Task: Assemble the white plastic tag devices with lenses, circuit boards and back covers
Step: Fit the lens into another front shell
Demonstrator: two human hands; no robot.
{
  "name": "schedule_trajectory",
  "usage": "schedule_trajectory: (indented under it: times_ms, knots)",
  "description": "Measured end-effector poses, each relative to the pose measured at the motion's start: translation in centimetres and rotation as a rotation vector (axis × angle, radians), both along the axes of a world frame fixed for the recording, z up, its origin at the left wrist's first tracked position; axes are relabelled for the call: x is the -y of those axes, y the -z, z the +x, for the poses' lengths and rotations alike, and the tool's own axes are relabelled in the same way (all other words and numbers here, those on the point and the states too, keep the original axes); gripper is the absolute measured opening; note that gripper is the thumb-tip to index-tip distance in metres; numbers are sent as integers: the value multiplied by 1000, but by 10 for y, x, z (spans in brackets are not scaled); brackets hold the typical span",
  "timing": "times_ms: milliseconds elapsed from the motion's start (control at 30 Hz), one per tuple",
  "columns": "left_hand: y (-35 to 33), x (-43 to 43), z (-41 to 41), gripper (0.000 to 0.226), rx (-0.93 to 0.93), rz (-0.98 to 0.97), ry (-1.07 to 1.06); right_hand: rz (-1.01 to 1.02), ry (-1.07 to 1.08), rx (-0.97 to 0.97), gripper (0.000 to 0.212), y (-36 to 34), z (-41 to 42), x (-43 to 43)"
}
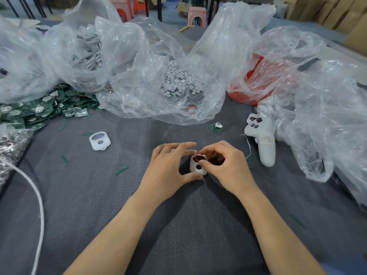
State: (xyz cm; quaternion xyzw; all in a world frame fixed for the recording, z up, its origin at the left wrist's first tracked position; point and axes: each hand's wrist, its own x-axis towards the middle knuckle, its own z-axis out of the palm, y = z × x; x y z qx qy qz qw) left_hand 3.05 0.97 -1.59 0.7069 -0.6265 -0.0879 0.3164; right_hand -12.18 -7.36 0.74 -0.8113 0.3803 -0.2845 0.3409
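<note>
A white tag shell [196,165] stands on the grey cloth between my two hands, with a red-rimmed lens [200,157] at its upper opening. My left hand [170,165] grips the shell from the left, thumb under its lower edge. My right hand [222,163] pinches the lens at the shell's top with thumb and forefinger. A second empty white shell [99,141] lies to the left. One green circuit board [216,127] lies alone behind my hands. A heap of green circuit boards [39,108] lies at the far left.
Clear plastic bags hold small white round discs [180,80], grey-white covers [87,56] and red parts [258,80]. A white game-controller-shaped device [262,135] lies at the right. A white cord [37,195] curves along the left. Green slivers are scattered on the cloth.
</note>
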Motion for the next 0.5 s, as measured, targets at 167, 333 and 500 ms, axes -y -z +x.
schedule_trajectory:
  times_ms: [167,333,500]
  knots:
    - [0,0,0,73,15,-2,1,5,-1,-27,18,-1,3,1]
    - [0,0,-1,70,19,-10,-7,-1,-1,-43,16,-2,4,1]
    - [0,-1,-2,62,12,-41,-7,54,-9,-41,16,-4,3,1]
